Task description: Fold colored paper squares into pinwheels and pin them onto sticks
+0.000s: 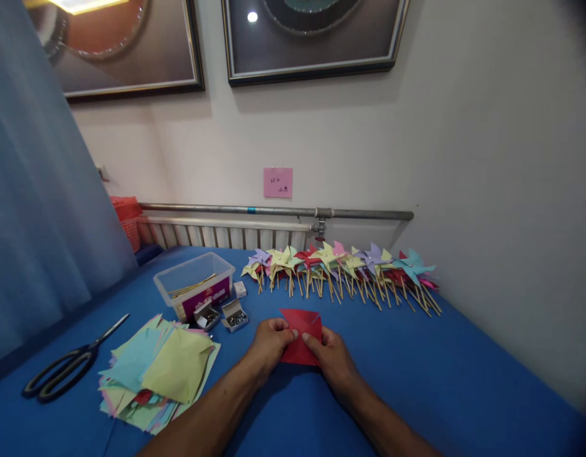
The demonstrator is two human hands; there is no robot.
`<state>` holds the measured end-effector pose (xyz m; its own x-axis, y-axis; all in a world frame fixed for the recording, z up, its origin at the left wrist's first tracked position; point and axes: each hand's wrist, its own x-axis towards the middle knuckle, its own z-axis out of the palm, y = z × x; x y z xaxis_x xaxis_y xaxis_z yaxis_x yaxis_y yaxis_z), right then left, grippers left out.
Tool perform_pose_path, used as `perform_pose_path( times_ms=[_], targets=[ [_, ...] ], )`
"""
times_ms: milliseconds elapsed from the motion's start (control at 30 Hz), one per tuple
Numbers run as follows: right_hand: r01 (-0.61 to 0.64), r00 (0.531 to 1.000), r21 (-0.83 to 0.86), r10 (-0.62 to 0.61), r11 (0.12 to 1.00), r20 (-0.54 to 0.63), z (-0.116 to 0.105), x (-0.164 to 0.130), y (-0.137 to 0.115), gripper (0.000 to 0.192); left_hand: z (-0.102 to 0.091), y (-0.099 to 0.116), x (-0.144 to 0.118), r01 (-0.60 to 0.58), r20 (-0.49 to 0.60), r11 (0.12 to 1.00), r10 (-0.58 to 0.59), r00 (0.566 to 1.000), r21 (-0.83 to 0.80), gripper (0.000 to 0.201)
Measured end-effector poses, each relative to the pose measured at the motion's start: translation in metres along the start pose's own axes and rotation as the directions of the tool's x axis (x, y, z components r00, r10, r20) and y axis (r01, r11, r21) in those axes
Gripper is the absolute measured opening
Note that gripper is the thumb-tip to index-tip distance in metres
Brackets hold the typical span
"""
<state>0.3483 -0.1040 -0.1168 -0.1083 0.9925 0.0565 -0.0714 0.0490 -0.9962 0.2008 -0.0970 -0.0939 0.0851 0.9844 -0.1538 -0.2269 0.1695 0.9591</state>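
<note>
Red square paper sheet (300, 343) on blue worktop (416, 374), pinched mid-fold between fingers of left hand (269, 346) and right hand (333, 362), both closed on it. Risk: crooked crease or tear if pulled unevenly.

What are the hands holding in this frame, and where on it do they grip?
Both hands hold one red paper square over the blue table. The left hand pinches its left edge; the right hand pinches near its middle, fingertips on top.
</note>
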Motion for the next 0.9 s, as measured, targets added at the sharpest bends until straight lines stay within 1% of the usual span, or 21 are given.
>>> perform_pose_path(
  times_ms=[100, 367, 600, 767, 900],
  targets=[
    [-0.009, 1.0, 0.015, 0.009, 1.0, 0.011, 0.0002, -0.0003, -0.0002, 0.049, 0.0004, -0.0024, 0.0015, -0.017, 0.002, 0.999, 0.018, 1.0, -0.034, 0.028],
    [-0.007, 1.0, 0.037, 0.006, 0.999, 0.03, 0.0015, -0.0018, -0.0019, 0.048, -0.0002, -0.0029, 0.0022, -0.019, -0.008, 1.0, 0.019, 1.0, 0.003, 0.027],
    [-0.011, 0.999, 0.075, 0.008, 0.997, 0.041, 0.0024, -0.0007, -0.0006, 0.05, -0.001, -0.0069, 0.004, -0.02, 0.009, 1.0, 0.02, 1.0, -0.014, 0.024],
    [0.017, 1.0, 0.163, -0.02, 0.987, 0.022, 0.0014, 0.0019, 0.001, 0.043, -0.0009, -0.0084, 0.0031, -0.013, 0.017, 1.0, 0.013, 1.0, 0.0, 0.021],
    [0.01, 0.999, 0.214, -0.002, 0.977, -0.033, 0.0006, 0.0033, 0.0032, 0.04, -0.0005, -0.007, 0.0023, -0.004, -0.007, 0.999, 0.005, 1.0, 0.043, 0.021]
  ],
)
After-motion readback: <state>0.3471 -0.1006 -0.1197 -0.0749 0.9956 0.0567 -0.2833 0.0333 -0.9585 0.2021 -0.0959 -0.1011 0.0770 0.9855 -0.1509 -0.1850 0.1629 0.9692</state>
